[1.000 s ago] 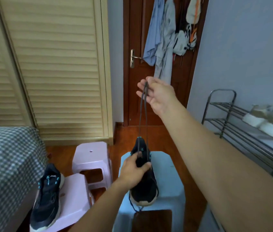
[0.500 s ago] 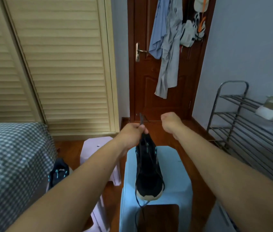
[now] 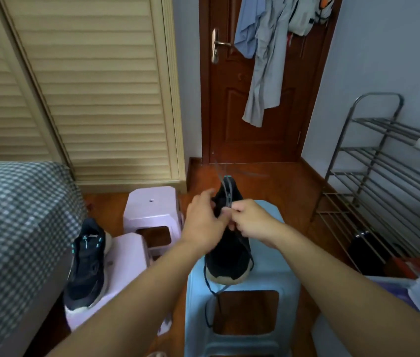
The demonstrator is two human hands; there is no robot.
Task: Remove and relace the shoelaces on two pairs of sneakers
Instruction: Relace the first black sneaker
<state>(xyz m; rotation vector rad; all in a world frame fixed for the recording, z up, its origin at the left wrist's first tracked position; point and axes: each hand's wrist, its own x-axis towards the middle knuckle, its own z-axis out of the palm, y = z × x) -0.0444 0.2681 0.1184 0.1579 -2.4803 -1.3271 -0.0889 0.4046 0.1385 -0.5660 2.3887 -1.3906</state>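
Both bare forearms reached forward and converged. The left hand (image 3: 203,222) was blurred, its fingers curled, its grip unclear. The right hand (image 3: 251,222) sat just beside it, fingers curled and pinching a shoelace (image 3: 229,197).

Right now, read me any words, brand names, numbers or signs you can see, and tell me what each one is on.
None can be read.
Black sneaker on the lilac stool: teal marks and a pale mark near the tongue, too blurred to read.
Garment hanging on the door: orange-and-black print, cut off and unreadable.
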